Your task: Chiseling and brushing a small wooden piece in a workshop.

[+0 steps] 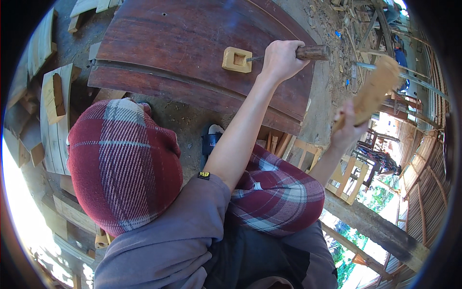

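Note:
My left hand (282, 61) is wrapped round a chisel (315, 52). The wooden handle sticks out to the right of the fist, and the thin blade points left. Its tip meets the right side of a small pale wooden block (229, 59) with a square hollow in its middle. Under the block is a dark reddish-brown wooden panel (163, 45), on which it lies near the middle. Raised to the right, my right hand (350, 121) grips a thick wooden mallet (378, 86), blurred by motion and apart from the chisel handle.
My two knees in plaid cloth (125, 159) flank the near side of the panel. Boards and offcuts (55, 103) are stacked at the left. Wood scraps (337, 62) litter the ground beyond the panel's right end. A wooden frame (349, 180) stands at the right.

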`<action>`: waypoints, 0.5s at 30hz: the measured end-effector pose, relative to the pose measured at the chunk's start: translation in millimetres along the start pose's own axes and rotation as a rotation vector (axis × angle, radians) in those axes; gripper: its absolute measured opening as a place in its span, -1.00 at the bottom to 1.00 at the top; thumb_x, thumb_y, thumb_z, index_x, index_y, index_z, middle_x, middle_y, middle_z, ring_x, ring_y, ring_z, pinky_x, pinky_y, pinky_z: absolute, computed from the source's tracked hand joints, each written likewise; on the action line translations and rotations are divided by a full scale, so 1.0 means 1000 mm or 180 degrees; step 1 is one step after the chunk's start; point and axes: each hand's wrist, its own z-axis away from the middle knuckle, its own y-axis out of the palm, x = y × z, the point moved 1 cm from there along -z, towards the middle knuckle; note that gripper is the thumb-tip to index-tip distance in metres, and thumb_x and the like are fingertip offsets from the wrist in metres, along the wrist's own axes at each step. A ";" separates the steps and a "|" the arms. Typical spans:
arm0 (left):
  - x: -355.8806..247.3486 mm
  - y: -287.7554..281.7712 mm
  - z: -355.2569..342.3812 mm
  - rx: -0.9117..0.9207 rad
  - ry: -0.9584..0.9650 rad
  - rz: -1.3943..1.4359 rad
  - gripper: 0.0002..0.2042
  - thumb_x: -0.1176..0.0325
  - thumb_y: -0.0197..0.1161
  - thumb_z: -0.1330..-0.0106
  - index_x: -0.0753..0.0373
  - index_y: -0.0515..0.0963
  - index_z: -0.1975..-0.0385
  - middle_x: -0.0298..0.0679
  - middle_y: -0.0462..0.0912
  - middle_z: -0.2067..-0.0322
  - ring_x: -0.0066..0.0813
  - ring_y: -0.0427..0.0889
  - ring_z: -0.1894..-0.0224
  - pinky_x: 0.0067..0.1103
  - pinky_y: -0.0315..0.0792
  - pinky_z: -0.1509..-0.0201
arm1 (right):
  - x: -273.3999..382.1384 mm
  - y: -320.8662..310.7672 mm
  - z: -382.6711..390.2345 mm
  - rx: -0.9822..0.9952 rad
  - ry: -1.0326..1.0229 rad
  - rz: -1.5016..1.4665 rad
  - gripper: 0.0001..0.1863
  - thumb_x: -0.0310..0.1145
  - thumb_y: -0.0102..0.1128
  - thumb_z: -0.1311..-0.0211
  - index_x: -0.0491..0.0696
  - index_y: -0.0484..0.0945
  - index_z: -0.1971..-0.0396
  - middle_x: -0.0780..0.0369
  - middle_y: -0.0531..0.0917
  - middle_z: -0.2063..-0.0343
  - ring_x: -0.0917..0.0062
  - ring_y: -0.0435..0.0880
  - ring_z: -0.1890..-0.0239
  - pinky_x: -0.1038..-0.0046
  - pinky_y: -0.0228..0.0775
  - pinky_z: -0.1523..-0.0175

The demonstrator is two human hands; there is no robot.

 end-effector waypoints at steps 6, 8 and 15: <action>0.001 0.004 0.000 0.0004 0.0116 -0.0086 -0.78 0.22 0.37 0.02 0.14 0.67 0.40 -0.13 0.62 0.58 -0.10 0.62 0.44 -0.38 0.48 0.33 | -0.005 -0.004 -0.008 0.0479 0.0277 0.0833 -0.55 -0.32 0.44 -0.01 -0.14 0.46 0.14 0.30 0.52 0.54 0.73 0.40 0.69 0.71 0.16 0.61; 0.000 0.007 0.000 0.0040 0.0129 -0.0089 -0.78 0.21 0.37 0.02 0.14 0.66 0.40 -0.13 0.62 0.58 -0.09 0.61 0.45 -0.37 0.48 0.34 | 0.003 -0.009 -0.008 0.0120 0.0287 0.0510 -0.56 -0.31 0.45 0.00 -0.14 0.46 0.16 0.29 0.53 0.54 0.72 0.41 0.69 0.70 0.17 0.61; 0.007 0.007 0.002 -0.0021 -0.0008 -0.0018 -0.79 0.22 0.37 0.03 0.14 0.65 0.42 -0.13 0.61 0.59 -0.09 0.61 0.45 -0.35 0.46 0.35 | -0.023 0.001 -0.008 0.0789 -0.0396 0.1769 -0.58 -0.23 0.41 -0.05 -0.16 0.49 0.19 0.27 0.53 0.58 0.71 0.39 0.70 0.65 0.18 0.63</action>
